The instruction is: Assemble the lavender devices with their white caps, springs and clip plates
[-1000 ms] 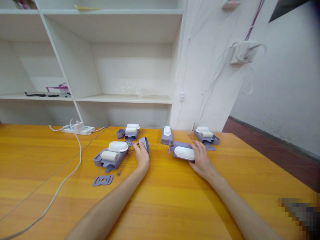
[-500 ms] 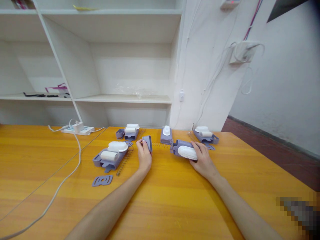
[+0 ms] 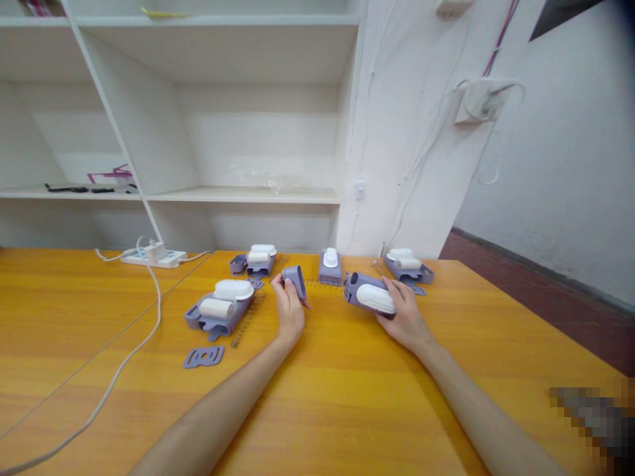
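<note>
My left hand (image 3: pixel 288 314) is closed on a short grey-purple end cap (image 3: pixel 296 283), its hollow side turned to the right. In my right hand (image 3: pixel 407 317) lies a grey-purple housing (image 3: pixel 360 283) with a ribbed white oval pad (image 3: pixel 376 299) on its side. A thin coil spring (image 3: pixel 325 284) runs across the gap between the cap and the housing's left end. At that end sits a flat slotted plate (image 3: pixel 347 287), against or very close to the housing. Both parts are held above the table; the fingers behind them are partly hidden.
On the wooden table (image 3: pixel 317 410) stand similar parts sets: one at left (image 3: pixel 221 317), one behind (image 3: pixel 261 264), one at right (image 3: pixel 407 270). A housing (image 3: pixel 330 268) stands behind the spring. A loose slotted plate (image 3: pixel 203 357) lies front left. A power strip (image 3: pixel 155 256) trails a white cable.
The slotted plate now sits closer to the housing's end, where a gap showed before. The cap has tilted in my left hand. Housing and right hand have shifted slightly right.
</note>
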Action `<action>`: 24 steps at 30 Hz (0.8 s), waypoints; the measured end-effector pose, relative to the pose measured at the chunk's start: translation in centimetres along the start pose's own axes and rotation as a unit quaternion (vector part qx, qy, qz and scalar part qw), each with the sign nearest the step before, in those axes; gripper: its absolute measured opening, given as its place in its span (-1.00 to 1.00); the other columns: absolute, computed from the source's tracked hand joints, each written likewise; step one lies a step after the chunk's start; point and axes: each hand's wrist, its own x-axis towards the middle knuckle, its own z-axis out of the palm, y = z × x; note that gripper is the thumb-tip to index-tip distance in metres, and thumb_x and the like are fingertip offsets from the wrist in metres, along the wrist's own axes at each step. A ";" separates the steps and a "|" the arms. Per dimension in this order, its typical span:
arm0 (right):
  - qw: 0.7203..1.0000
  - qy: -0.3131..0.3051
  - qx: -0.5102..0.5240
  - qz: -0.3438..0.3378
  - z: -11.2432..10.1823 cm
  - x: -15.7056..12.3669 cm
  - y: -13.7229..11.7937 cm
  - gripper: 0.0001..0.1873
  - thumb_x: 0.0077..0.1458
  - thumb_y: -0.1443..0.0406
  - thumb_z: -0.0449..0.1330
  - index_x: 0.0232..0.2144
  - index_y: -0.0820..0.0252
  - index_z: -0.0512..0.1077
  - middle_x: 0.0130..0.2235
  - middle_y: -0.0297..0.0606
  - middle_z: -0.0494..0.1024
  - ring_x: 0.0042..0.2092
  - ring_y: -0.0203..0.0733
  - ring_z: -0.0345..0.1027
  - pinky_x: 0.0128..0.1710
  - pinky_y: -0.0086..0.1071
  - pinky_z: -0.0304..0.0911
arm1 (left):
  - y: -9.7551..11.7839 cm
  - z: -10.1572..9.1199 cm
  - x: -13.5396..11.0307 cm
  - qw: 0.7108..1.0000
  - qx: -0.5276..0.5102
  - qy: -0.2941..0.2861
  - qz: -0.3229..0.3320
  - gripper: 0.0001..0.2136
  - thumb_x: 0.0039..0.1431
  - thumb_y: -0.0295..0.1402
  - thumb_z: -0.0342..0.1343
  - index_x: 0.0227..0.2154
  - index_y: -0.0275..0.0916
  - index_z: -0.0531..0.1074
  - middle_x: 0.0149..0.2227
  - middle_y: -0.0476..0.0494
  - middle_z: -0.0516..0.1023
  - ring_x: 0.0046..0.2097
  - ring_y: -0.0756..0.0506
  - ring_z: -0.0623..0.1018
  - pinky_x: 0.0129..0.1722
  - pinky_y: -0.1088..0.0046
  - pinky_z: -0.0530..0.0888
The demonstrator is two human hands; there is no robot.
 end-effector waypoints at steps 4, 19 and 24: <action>1.000 -0.004 0.018 -0.011 -0.1 0.0 -0.5 -0.23 -0.12 0.34 0.15 0.17 0.15 0.01 0.07 -0.08 0.17 0.10 0.06 0.06 0.10 -0.02 0.03 | 0.1 0.2 -0.5 0.997 0.046 -0.065 0.001 -0.64 0.20 -0.08 -0.16 -0.04 -0.17 0.08 -0.14 -0.17 0.31 -0.46 0.07 0.39 -0.60 0.58 0.35; 0.999 -0.015 -0.032 -0.033 -0.3 0.0 -0.9 -0.27 -0.09 0.39 0.12 0.17 0.14 0.03 0.08 -0.08 0.18 0.10 0.09 0.04 0.10 0.02 0.03 | 0.6 -0.2 -1.8 0.967 0.062 -0.233 0.079 -0.63 0.18 -0.15 -0.07 -0.02 -0.22 0.13 -0.18 -0.18 0.38 -0.30 -0.03 0.43 -0.32 0.42 0.42; 0.999 -0.004 -0.011 -0.033 -0.5 -0.1 -1.1 -0.27 -0.08 0.36 0.12 0.18 0.15 0.02 0.07 -0.07 0.18 0.09 0.09 0.06 0.09 0.02 0.04 | 0.2 -0.1 -1.4 0.978 0.077 -0.187 0.059 -0.63 0.20 -0.17 -0.09 0.00 -0.22 0.10 -0.12 -0.22 0.37 -0.19 -0.08 0.44 -0.21 0.36 0.40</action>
